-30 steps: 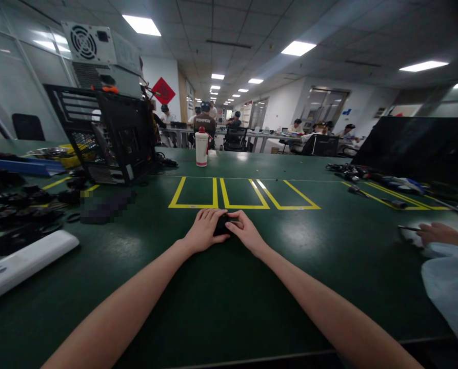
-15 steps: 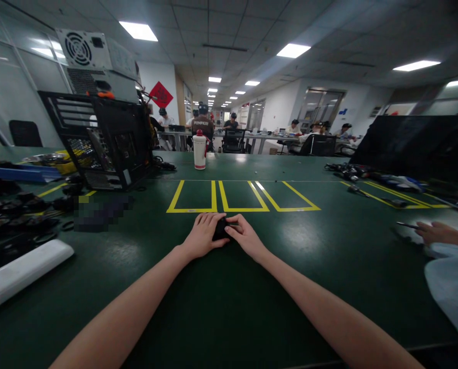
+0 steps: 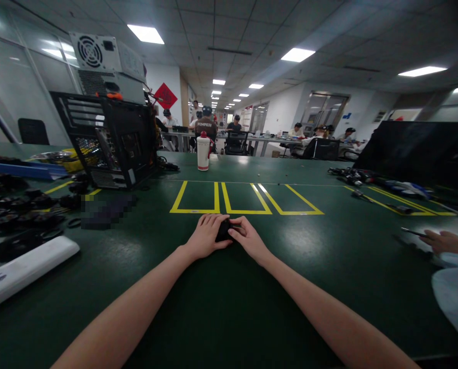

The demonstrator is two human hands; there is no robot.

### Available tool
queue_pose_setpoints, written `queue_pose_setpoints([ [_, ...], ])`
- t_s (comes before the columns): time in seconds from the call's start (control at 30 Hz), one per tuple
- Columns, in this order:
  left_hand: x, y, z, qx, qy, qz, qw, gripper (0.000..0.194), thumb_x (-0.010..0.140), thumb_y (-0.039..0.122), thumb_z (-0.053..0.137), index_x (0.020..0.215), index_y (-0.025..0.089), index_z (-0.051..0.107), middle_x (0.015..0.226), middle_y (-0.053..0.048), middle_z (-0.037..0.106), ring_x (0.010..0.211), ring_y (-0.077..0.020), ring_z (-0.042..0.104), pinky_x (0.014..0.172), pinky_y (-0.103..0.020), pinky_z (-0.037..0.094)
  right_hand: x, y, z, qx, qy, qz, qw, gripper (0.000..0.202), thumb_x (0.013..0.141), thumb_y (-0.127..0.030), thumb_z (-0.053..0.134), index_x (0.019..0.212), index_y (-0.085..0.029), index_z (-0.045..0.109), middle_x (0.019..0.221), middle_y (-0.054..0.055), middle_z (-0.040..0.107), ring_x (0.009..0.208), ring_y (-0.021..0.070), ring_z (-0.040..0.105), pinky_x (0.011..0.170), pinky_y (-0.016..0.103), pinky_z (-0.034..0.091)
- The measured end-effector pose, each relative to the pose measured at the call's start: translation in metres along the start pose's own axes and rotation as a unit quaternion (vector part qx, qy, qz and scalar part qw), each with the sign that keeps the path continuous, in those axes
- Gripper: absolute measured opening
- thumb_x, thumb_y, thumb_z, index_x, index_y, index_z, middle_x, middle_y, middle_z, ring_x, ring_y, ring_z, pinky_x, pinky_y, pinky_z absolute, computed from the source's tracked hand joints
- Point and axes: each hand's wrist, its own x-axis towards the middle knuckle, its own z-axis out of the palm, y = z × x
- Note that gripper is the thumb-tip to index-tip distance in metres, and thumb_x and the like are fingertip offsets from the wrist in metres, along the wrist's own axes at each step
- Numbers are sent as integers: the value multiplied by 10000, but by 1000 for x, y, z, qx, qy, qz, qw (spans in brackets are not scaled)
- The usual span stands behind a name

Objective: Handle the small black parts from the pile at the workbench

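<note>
A small black rounded object (image 3: pixel 223 231), about the size of a computer mouse, is held between my two hands just above or on the green table (image 3: pixel 229 307); much of it is covered by fingers. My left hand (image 3: pixel 205 237) is closed around its left side, with the thumb along the near edge. At its right side, my right hand (image 3: pixel 247 237) pinches it between thumb and fingertips. Just beyond my hands, yellow tape outlines (image 3: pixel 247 211) mark the tabletop.
To the left stand a black computer case (image 3: pixel 117 138) with power supplies (image 3: pixel 98 54) on top, dark cables (image 3: pixel 28 205) and a white elongated object (image 3: pixel 32 266). A white bottle (image 3: pixel 203 152) stands ahead. On the right, another person's hand (image 3: pixel 450 242) holds a thin dark tool.
The whole view has shifted slightly, so things sit a little further right. Both my hands keep the black object between them, with barely any change in their fingers.
</note>
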Motion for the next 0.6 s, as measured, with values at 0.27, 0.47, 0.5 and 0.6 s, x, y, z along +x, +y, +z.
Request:
queue_pose_setpoints([
  [0.27, -1, 1, 0, 2, 4, 3, 1000, 583, 702, 391, 574, 1188, 230, 294, 1123, -56, 441, 1063, -231, 394, 946, -420, 258, 2, 4, -3, 12, -35, 21, 999, 337, 713, -224, 552, 1031, -231, 442, 1075, 26, 495, 999, 168, 500, 886, 357, 392],
  [0.47, -1, 0, -1, 5, -2, 3, 1000, 608, 692, 392, 586, 1194, 225, 286, 1143, -61, 431, 1081, -234, 382, 953, -421, 250, 1, 2, 0, 7, -10, -2, 1000, 209, 745, -277, 513, 943, -229, 468, 982, 14, 518, 932, 154, 523, 836, 336, 413],
  [0.5, -1, 0, -2, 5, -2, 3, 1000, 610, 691, 394, 587, 1194, 225, 286, 1143, -61, 431, 1082, -234, 381, 954, -421, 249, 2, 2, 0, -5, -2, -6, 1000, 203, 750, -282, 505, 943, -224, 473, 978, 17, 520, 936, 156, 518, 840, 338, 410],
  [0.6, -1, 1, -2, 1, -3, 1, 1000, 605, 697, 399, 580, 1196, 229, 284, 1143, -60, 431, 1084, -235, 383, 957, -423, 246, 5, 2, -2, -36, 7, 10, 999, 254, 750, -277, 504, 995, -217, 475, 1026, 35, 509, 976, 170, 496, 865, 355, 393],
])
